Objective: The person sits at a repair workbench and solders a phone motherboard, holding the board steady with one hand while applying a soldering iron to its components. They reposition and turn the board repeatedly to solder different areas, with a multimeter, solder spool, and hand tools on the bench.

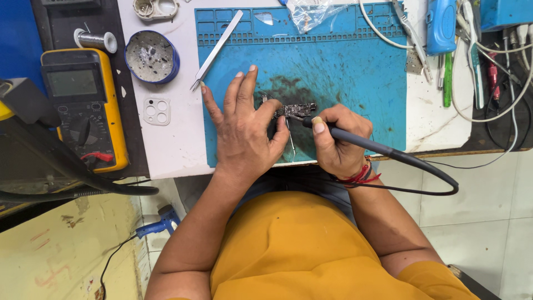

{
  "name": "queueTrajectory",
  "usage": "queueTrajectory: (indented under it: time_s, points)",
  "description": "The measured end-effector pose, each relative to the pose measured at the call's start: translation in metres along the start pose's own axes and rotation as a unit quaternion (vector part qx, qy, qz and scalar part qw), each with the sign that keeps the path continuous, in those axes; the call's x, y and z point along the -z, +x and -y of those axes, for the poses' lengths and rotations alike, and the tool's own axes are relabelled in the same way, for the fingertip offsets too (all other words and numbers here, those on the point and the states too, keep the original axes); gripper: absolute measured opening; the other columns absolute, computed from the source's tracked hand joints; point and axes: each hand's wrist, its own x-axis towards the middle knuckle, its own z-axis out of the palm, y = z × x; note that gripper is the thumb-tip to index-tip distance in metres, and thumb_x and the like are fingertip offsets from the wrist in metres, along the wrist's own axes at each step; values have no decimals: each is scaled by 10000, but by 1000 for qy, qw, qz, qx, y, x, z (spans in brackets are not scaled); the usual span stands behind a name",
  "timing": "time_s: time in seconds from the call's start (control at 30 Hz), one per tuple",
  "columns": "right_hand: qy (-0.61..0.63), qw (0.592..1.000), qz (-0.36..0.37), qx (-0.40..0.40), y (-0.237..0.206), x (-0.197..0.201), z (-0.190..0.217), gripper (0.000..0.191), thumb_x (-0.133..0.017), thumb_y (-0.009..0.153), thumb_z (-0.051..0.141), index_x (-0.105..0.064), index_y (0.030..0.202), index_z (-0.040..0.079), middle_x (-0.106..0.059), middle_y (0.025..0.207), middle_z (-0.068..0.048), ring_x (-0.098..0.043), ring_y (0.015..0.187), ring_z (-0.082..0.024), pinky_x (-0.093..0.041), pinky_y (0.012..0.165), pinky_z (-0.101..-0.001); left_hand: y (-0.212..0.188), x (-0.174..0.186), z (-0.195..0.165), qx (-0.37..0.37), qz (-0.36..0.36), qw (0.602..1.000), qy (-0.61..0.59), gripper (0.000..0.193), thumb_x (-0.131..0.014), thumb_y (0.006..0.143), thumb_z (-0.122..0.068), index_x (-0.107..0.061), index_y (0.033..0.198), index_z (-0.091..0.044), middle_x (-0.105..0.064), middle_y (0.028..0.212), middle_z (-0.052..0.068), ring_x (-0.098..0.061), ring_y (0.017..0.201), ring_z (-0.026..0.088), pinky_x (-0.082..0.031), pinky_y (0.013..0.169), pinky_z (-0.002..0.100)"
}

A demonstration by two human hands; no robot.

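My left hand [244, 130] rests on the blue work mat [355, 66], fingers spread, its thumb pressing the edge of a small dark circuit board [294, 109]. A thin wire or pin [290, 136] sticks out just below the thumb. My right hand [338, 139] grips a dark soldering iron [355, 141] like a pen, with the tip touching the board near its middle. The iron's cable loops off to the right past the table edge. The mat is stained black around the board.
Metal tweezers [217, 49] lie at the mat's upper left. A round blue tin [151, 56], a solder spool [95, 39] and a yellow multimeter [83, 105] sit to the left. A plastic bag [313, 12], a blue tool [441, 25] and white cables [499, 83] crowd the upper right.
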Motion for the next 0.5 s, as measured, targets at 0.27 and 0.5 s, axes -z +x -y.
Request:
queueTrajectory:
  time_s: [0.27, 0.5]
  points:
    - [-6, 1000, -3, 3, 0, -1, -1, 136, -649, 1015, 110, -602, 912, 34, -580, 714, -80, -534, 585, -202, -402, 548, -320, 0, 0, 0, 0, 2, 1000, 6, 236, -712, 914, -342, -753, 1041, -147, -429, 1577, 225, -349, 1491, 372, 36, 1229, 683]
    - [1, 1000, -4, 2, 1, -1, -1, 135, -650, 1011, 103, -608, 905, 30, -586, 717, -84, -531, 577, -202, -407, 571, -335, 1, 1, 0, -2, 0, 1000, 4, 235, -713, 911, -343, -752, 1035, -147, -430, 1576, 222, -346, 1492, 369, 38, 1227, 683]
